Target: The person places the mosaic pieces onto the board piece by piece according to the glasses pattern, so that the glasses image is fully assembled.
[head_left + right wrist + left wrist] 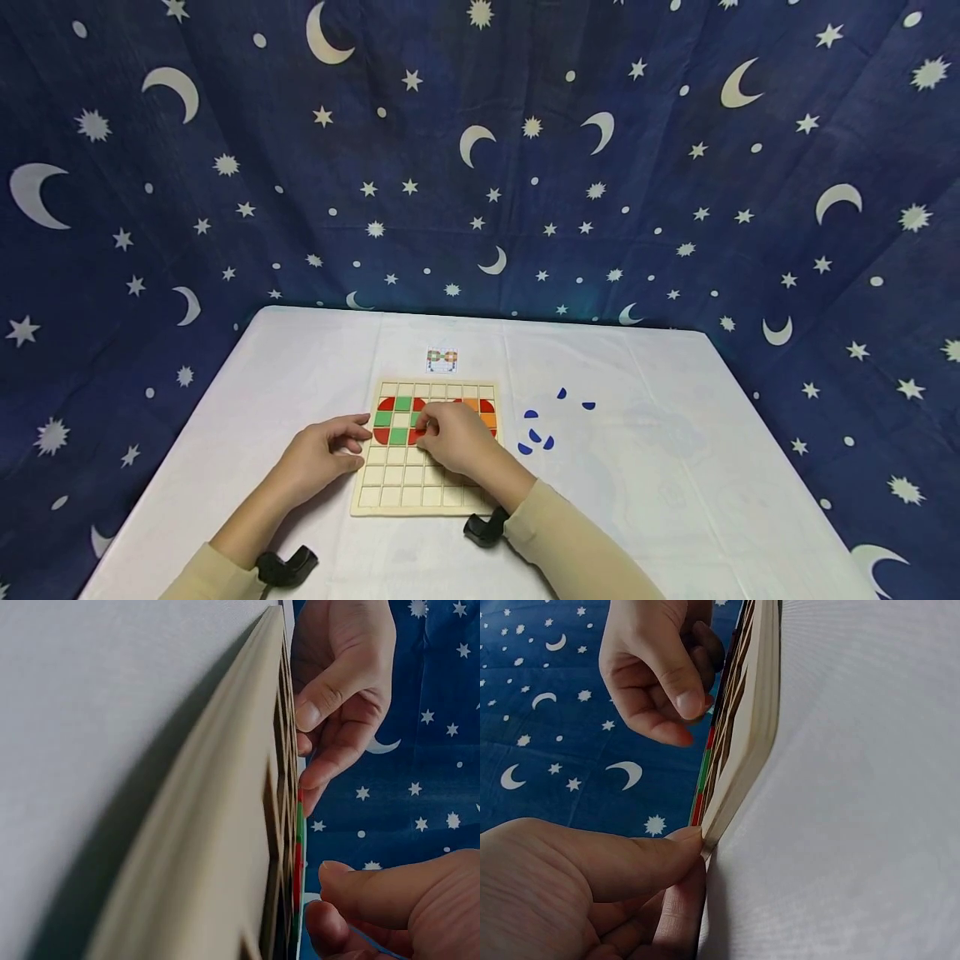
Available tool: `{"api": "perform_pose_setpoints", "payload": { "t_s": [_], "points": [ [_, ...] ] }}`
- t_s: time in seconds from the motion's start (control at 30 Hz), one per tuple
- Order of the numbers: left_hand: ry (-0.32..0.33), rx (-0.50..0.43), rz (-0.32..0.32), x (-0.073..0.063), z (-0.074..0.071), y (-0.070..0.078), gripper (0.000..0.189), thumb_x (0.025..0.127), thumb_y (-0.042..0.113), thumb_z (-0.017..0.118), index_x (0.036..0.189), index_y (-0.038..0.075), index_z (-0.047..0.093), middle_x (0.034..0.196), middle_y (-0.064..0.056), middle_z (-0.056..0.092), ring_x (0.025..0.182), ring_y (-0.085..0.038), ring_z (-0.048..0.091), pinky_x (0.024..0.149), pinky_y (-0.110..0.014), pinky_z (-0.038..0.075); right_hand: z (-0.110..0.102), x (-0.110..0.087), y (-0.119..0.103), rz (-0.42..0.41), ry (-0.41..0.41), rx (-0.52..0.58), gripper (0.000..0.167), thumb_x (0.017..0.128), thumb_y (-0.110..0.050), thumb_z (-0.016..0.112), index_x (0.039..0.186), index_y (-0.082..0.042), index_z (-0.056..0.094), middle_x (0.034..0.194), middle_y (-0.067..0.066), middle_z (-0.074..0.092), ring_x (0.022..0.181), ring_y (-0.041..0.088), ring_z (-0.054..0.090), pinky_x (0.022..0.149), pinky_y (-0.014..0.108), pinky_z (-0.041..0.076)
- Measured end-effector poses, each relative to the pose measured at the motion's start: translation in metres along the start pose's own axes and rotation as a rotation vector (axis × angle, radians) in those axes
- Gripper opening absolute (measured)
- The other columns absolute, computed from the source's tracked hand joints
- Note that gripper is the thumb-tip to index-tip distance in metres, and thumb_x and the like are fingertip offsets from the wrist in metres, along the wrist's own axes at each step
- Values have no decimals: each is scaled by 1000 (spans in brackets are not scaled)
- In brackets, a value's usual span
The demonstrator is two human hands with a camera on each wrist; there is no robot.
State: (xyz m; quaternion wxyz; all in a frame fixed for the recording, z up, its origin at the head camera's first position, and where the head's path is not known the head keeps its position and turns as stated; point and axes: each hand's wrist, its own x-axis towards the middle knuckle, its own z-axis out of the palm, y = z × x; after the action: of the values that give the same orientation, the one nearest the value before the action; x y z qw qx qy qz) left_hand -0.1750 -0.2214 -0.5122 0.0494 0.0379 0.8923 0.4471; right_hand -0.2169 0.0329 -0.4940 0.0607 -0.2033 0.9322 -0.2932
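Note:
A wooden grid board (411, 497) lies on the table, with red, green and orange pieces set in its upper cells. My right hand (456, 435) is over the middle of the board, fingers bent down close to the red and green pieces. It hides several cells. In the right wrist view its thumb (352, 885) and forefinger stand slightly apart, with no piece showing between them. My left hand (321, 454) is at the board's left edge, fingers loosely bent. In the left wrist view its thumb tip (688, 838) is right at the board's side. A red piece (386, 404) sits near those fingers.
Several blue half-round pieces (531, 414) lie scattered on the white tablecloth (645, 467) right of the board. A small pattern card (442, 360) lies just beyond its far edge. A dark blue curtain (525, 208) with moons and stars hangs behind the table.

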Motion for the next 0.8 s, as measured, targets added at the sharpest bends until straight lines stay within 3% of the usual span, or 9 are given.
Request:
{"api": "perform_pose_setpoints", "payload": {
  "t_s": [0.37, 0.8],
  "points": [
    [5, -5, 4, 0, 1, -1, 31, 85, 4, 84, 113, 16, 80, 152, -4, 67, 91, -7, 65, 84, -21, 49, -23, -16, 20, 1, 41, 50, 8, 94, -15, 80, 100, -18, 76, 70, -11, 55, 66, 4, 50, 65, 23, 41],
    [5, -5, 4, 0, 2, -3, 31, 86, 4, 84, 114, 17, 80, 152, -3, 66, 92, -7, 65, 84, -21, 49, -48, -39, 54, 93, 82, 72, 9, 95, -12, 80, 100, -18, 75, 74, -8, 58, 73, 10, 54, 65, 25, 44]
  ]
}}
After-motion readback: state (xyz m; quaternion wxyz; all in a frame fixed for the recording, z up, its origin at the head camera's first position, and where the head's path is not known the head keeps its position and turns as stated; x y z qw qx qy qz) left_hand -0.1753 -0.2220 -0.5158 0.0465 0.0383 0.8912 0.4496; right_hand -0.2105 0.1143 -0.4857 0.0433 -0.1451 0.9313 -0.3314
